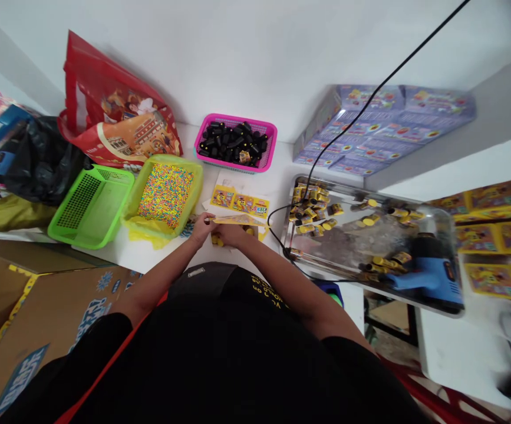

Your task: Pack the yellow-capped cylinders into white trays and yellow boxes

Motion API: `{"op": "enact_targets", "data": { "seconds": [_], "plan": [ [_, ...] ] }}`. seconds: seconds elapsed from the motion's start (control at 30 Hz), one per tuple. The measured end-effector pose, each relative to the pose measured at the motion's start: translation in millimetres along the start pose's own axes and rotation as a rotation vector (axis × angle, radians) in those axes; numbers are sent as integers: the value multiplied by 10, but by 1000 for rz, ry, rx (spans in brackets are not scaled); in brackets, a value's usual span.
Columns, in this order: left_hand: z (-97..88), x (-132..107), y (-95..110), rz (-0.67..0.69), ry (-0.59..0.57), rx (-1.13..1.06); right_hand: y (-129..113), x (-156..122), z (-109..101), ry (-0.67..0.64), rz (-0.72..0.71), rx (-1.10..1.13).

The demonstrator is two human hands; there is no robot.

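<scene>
A small yellow printed cardboard box [251,230] lies on the white table close to my body, its lid raised. Several small yellow-capped bottles [217,239] show inside it. With closed fingers, my left hand [202,228] grips the left edge of the raised lid. Just under that lid, my right hand [232,235] reaches across the box opening with its fingers bent together near my left fingertips. Whatever those right fingers hold is hidden. Beyond the box lies a flat yellow printed card strip [240,201].
A yellow basket [197,191] of colourful beads and a green basket [56,229] stand left. Behind is a pink basket [274,144] of black pieces. On the right, a metal tray [348,259] carries small bottles and a blue heat gun [436,274]; a black cable [348,123] hangs across.
</scene>
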State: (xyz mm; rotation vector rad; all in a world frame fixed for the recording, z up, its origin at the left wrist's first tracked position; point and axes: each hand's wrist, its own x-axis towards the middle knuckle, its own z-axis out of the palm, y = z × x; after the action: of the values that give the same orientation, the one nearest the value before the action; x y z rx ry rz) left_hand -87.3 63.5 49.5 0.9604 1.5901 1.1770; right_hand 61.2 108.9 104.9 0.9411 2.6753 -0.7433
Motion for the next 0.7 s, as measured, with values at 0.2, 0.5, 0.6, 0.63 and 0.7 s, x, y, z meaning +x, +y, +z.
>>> {"op": "enact_targets", "data": {
  "seconds": [0.2,0.5,0.6,0.63,0.7],
  "plan": [
    [-14,1,-27,-8,30,-6,23,-266,76,5,21,-35],
    [-13,0,-48,-5,24,-26,-42,-304,143,-56,204,-5],
    [-11,-26,-62,-10,34,-37,-56,-310,161,-71,247,16],
    [-9,-35,-68,-14,37,-41,-66,-318,164,-74,260,20],
    [-4,-49,-77,-25,43,-51,-92,-336,157,-66,283,29]
  ]
}}
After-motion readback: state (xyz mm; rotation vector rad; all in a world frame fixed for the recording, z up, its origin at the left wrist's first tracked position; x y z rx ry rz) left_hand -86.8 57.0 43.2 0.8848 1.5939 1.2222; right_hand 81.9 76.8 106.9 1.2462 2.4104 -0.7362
